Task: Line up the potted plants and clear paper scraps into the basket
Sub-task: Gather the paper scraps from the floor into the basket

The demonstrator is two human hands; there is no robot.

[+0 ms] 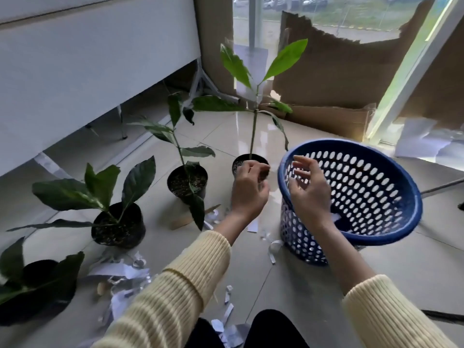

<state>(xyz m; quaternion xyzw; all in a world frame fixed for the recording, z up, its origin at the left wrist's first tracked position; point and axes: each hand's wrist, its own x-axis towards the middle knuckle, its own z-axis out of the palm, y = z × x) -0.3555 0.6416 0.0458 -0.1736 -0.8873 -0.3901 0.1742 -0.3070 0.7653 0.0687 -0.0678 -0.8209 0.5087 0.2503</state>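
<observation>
Tiled floor, four plants in a diagonal row from near-L to centre: near pot, third pot, second pot, far pot w/ tallest stem. Left hand at far pot's near rim, fingers curled, pinching it. Right hand in front of blue basket, fingers loose & spread, holding nothing. Basket tilted, just R of far pot. Paper scraps litter floor betw. pots, basket & knees. Torn cardboard leans at window behind.
</observation>
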